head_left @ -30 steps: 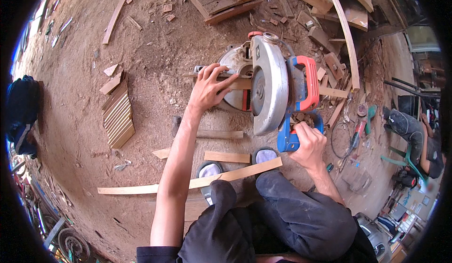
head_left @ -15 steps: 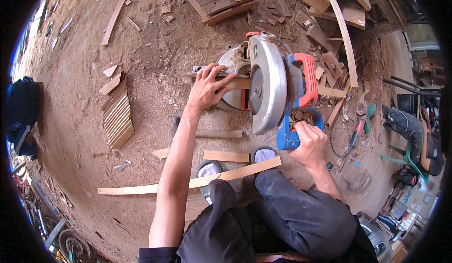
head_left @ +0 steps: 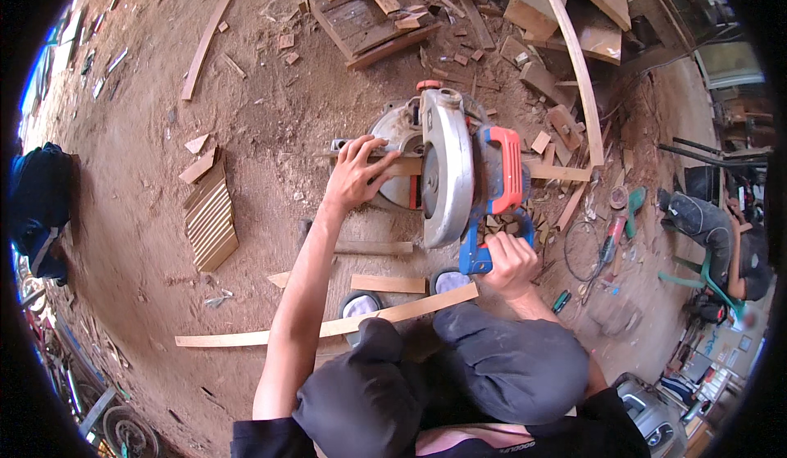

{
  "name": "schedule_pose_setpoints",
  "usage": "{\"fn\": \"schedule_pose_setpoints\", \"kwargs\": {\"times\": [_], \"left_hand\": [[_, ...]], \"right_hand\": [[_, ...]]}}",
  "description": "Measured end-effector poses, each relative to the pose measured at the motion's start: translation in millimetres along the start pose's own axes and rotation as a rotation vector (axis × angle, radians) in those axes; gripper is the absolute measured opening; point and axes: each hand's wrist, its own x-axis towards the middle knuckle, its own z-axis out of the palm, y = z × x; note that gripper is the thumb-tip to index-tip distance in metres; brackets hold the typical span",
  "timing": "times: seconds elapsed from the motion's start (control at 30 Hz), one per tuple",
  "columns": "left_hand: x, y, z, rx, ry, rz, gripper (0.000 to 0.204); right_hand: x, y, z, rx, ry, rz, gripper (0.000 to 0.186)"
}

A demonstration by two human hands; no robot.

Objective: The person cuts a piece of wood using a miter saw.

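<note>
In the head view a silver mitre saw (head_left: 445, 175) with red and blue handles stands on the dirt floor. My left hand (head_left: 356, 171) holds a wooden strip (head_left: 403, 166) at the saw's fence, left of the blade guard, fingers bent over it. My right hand (head_left: 508, 261) is wrapped round the saw's blue handle (head_left: 477, 249). A long pale strip (head_left: 418, 302) lies across my sandals, near a short batten (head_left: 385, 283) and a hammer (head_left: 369, 247). A bundle of slats (head_left: 211, 220) lies to the left.
Boards and offcuts (head_left: 533, 15) pile up beyond the saw. A red-and-green power tool (head_left: 615, 230) with a cable lies to the right. Farther right a co-worker (head_left: 698, 229) sits low on green furniture. A dark cloth bundle (head_left: 41, 204) lies at far left.
The view has shifted a little, so floor items beyond the saw sit lower in the picture. Both hands stay on strip and handle.
</note>
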Motion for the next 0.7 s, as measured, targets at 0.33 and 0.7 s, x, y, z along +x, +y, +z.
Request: {"fn": "schedule_pose_setpoints", "kwargs": {"times": [0.33, 0.7], "left_hand": [[0, 0, -2, -0.016, -0.005, 0.0, 0.055], [4, 4, -4, -0.004, -0.009, -0.002, 0.049]], "right_hand": [[-10, 2, 10, 0.051, 0.003, 0.026, 0.019], [-19, 8, 18, 0.071, 0.034, -0.004, 0.025]]}}
